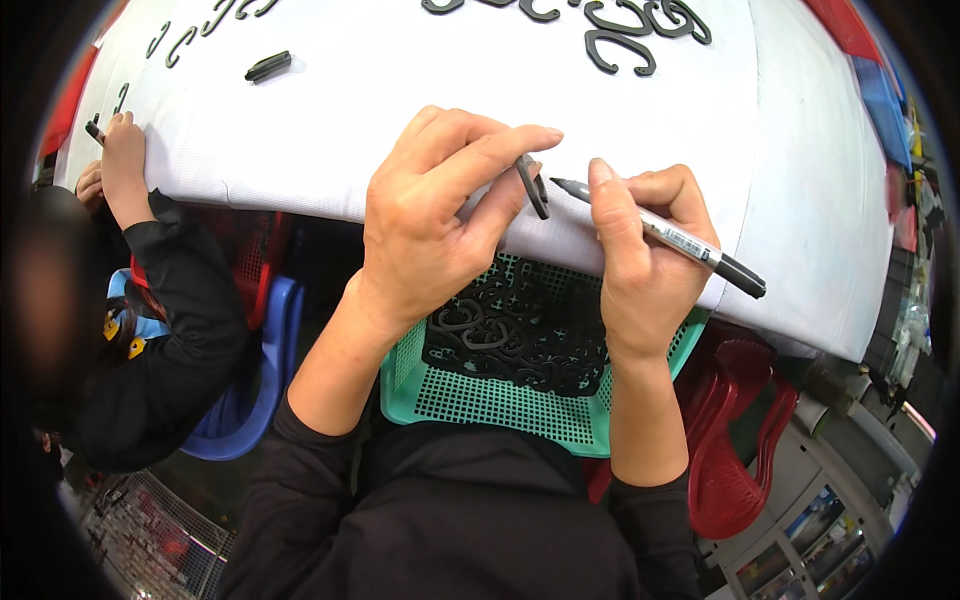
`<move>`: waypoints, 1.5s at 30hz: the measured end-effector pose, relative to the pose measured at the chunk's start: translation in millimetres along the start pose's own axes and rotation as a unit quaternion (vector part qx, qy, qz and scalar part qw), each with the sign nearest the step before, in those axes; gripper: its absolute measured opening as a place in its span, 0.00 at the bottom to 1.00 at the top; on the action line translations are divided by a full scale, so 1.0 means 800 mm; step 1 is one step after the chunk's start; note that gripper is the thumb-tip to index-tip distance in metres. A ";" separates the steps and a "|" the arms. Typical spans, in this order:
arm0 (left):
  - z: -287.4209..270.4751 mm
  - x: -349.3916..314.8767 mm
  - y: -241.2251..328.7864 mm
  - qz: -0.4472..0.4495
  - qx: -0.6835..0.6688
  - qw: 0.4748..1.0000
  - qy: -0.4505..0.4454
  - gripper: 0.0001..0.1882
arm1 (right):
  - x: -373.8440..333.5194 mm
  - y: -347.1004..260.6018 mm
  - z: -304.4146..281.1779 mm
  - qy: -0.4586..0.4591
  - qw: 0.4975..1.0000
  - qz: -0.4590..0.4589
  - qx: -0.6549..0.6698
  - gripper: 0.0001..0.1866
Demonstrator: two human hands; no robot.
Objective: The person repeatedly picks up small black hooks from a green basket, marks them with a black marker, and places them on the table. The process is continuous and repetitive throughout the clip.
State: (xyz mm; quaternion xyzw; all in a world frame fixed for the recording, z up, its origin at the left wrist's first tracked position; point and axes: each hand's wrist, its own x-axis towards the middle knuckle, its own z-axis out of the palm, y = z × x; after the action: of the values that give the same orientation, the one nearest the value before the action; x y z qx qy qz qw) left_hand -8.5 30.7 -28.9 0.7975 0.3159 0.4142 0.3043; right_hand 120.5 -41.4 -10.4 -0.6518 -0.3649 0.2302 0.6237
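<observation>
Between thumb and forefinger, my left hand point(430, 210) pinches a small black C-shaped piece point(533, 188), held up edge-on above the table's near edge. My right hand point(655, 245) grips a marker pen point(690, 240) with a silver-grey barrel. Its dark tip points left toward the piece, and a small gap seems to lie between them. Below my hands, a green plastic basket point(490, 415) sits at my lap with many similar black pieces point(475, 325) heaped in it.
The white-covered table point(330, 140) spreads ahead, with more black C-shaped pieces point(620, 50) at its far side and a black pen cap point(268, 66) at left. At the left a person in a dark sleeve point(190, 290) works with a pen. A red chair point(735, 450) stands at right.
</observation>
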 end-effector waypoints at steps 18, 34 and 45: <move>-0.001 0.001 -0.001 0.013 0.006 1.000 -0.013 0.15 | 0.003 0.004 0.003 -0.021 0.999 -0.009 -0.037 0.12; -0.020 -0.003 0.009 0.064 -0.068 0.991 -0.099 0.26 | 0.021 -0.004 -0.021 0.062 0.997 -0.036 0.016 0.10; -0.038 -0.013 0.040 0.039 -0.045 0.963 -0.262 0.20 | 0.119 0.019 -0.022 -0.075 0.892 -0.248 -0.369 0.13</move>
State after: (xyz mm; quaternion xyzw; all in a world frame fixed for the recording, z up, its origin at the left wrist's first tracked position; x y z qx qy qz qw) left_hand -31.3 9.5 4.7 0.8754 0.1749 0.2157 0.3958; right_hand 196.8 20.7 -8.2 -0.7040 -0.6195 -0.0348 0.3455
